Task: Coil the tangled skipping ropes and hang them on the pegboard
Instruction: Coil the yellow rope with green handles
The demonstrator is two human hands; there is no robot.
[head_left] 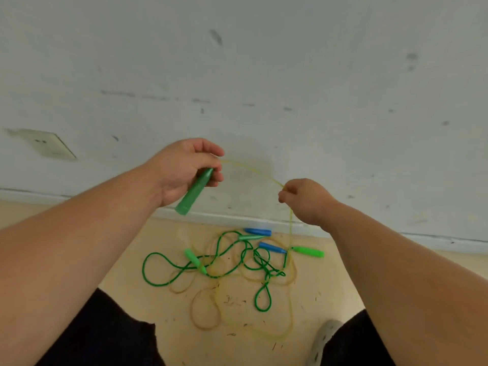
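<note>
Gripping a green handle (196, 191), left hand (184, 170) fingers curled round it. Right hand (303, 198) pinches the yellow rope (253, 170) arcing between them. Below, green rope (219, 262) and blue handles (272, 247) lie tangled on the floor (148, 294) by the wall (264, 62).

A: Dark green handle (196, 190)?
B: Plastic, smooth, fairly matt. Yellow rope (253, 169) off it: thin see-through plastic, glossy.
A: Green rope (144, 269)?
B: Braided cord w/ dark flecks, textured, not shiny.
A: Blue handles (257, 231), light green handle (309, 251) by the floor's far edge?
B: Smooth plastic, slight sheen.
A: Floor (317, 286), wall (264, 62)?
B: Floor smooth, pale, low gloss, specks of grit. Wall matt paint, scuffed.
A: Trousers (105, 334)?
B: Dark cloth, matt.
</note>
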